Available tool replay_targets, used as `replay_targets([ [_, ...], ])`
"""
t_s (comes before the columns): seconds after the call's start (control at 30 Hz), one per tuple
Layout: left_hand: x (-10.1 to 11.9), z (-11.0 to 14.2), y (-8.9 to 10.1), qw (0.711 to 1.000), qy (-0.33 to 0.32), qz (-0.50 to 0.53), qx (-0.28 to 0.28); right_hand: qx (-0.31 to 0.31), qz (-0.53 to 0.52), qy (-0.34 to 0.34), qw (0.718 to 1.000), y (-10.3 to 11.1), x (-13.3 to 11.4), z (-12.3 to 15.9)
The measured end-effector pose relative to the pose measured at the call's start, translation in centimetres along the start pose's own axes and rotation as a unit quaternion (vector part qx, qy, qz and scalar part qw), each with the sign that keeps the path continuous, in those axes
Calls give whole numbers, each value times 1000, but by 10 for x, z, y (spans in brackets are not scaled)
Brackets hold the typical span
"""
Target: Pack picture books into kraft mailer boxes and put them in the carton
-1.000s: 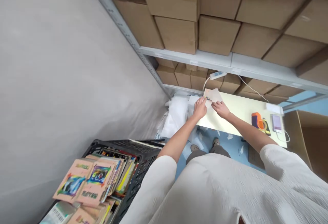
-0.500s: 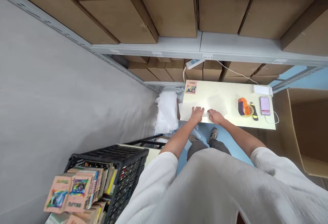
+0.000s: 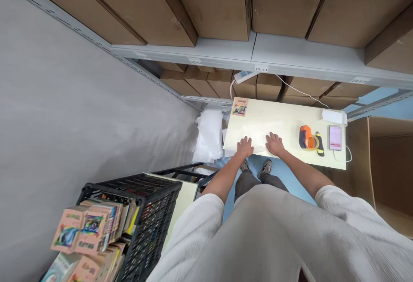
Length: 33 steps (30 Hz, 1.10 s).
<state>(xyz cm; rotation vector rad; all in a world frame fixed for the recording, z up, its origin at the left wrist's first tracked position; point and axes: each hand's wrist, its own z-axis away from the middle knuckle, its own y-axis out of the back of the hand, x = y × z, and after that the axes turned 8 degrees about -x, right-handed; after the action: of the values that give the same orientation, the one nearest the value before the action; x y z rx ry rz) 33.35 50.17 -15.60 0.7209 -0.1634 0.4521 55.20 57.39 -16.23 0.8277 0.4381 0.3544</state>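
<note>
Thin see-through sheet (image 3: 262, 130) is lying on the tbl (image 3: 287, 112) near its front edge, looking laid flat, w/ your L hand (image 3: 245, 147) & R hand (image 3: 275, 144) resting there, fingers spread, gripping nothing, while the pink bk (image 3: 239, 107) is sitting apart at the far L corner & what's left isn't showing.

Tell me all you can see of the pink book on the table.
The pink book has a multicoloured picture on its cover, under lettering too small to read. It looks like paper, and lies flat and closed on the pale table, at its far left corner. Only the table appears to touch it.
</note>
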Motion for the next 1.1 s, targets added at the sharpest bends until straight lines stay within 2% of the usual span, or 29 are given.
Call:
replay_targets([
  [0.17,-13,-4,0,1000,-11,-19,8,0,2,-12,1000,0,-7,3],
  [0.33,-29,-10,12,998,-40,-39,6,17,-17,-26,999,0,-14,0],
  [0.6,-61,-26,31,994,-89,-56,0,33,-51,-48,997,-7,-40,-8],
  [0.77,-79,-33,41,993,-85,-84,0,47,-65,-78,994,-7,-56,-13],
  [0.97,-93,-32,50,990,-117,-76,12,68,-94,-104,988,6,-77,-36],
  [1.1,-98,-34,55,987,-142,-64,34,92,-194,-126,969,19,-94,-66],
])
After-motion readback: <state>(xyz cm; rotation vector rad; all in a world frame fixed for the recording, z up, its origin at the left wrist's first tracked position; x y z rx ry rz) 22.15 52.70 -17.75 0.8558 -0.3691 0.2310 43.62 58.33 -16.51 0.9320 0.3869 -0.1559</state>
